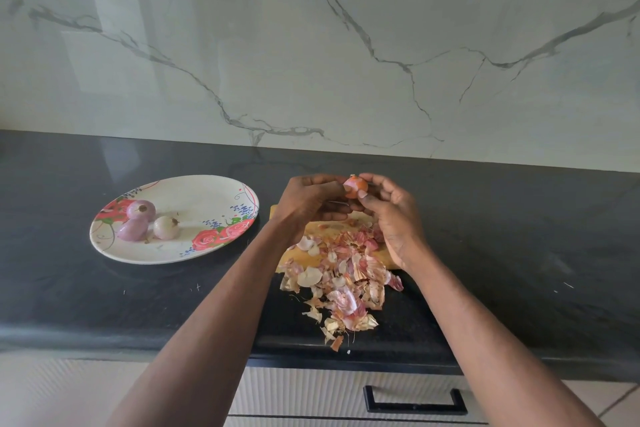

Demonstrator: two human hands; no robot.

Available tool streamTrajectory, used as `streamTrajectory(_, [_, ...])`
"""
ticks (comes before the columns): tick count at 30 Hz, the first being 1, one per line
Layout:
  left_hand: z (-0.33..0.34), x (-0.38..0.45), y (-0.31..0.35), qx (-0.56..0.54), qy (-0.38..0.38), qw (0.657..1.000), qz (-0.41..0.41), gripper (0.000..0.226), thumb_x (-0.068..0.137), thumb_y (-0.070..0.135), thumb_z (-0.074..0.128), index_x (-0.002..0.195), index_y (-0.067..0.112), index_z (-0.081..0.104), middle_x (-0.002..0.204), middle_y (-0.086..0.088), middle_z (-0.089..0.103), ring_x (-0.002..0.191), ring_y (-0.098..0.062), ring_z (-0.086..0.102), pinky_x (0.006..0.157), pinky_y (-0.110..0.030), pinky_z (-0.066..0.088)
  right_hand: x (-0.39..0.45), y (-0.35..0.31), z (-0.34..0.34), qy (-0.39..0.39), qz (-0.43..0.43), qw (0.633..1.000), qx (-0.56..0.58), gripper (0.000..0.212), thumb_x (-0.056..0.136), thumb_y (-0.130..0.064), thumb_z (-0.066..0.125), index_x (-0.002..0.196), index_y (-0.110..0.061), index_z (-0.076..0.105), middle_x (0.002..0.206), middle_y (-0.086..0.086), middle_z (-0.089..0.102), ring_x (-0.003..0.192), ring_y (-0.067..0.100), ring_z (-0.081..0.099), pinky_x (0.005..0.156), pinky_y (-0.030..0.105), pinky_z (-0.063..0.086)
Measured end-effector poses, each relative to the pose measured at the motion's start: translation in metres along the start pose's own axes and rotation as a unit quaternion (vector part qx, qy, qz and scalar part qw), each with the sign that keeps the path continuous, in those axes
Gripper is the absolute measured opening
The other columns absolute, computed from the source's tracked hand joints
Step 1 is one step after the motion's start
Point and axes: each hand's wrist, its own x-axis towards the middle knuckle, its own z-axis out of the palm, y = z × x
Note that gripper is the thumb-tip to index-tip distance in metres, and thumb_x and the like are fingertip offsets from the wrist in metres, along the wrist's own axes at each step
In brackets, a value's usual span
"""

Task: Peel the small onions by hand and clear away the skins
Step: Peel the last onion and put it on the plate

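From the head view, I see both hands raised together at the centre of the frame, above the far end of a wooden cutting board. My left hand and right hand both pinch one small onion between their fingertips, fingers curled close around it; it is part pale, part orange-brown, so I judge the skin only half off. Holding it over the board looks deliberate: loosened scraps would drop onto the pile of onion skins spread below, which spills off the board's near edge onto the black countertop. At centre left a floral plate carries three peeled onions, kept well apart from the skins so the clean ones stay clean. The skins are not yet cleared.
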Motion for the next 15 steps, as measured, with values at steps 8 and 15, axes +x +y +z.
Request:
streamTrajectory(8, [0.0036,0.0008,-0.0009,-0.082,0.031,0.995,-0.049,0.018,0.089,0.001,0.065,0.104,-0.007,0.071,0.096,-0.025,0.075,0.085,-0.036,0.075,0.073,-0.035,0.064,-0.0004,0.0008,0.0019,0.017,-0.046,0.997,-0.058,0.033,0.088,-0.007,0.074,0.111,-0.031,0.071,0.111,-0.005,0.075,0.105,0.008,0.070,0.095,0.030,0.056])
streamTrajectory(15, [0.0062,0.0025,-0.0025,-0.109,0.065,0.990,-0.060,0.010,0.084,-0.003,0.069,0.093,-0.005,0.074,0.091,-0.023,0.075,0.077,-0.030,0.074,0.076,-0.033,0.063,-0.0010,0.0053,0.0035,0.025,-0.076,0.990,-0.115,0.035,0.085,-0.014,0.078,0.115,-0.030,0.071,0.109,-0.009,0.075,0.105,0.005,0.068,0.095,0.032,0.056])
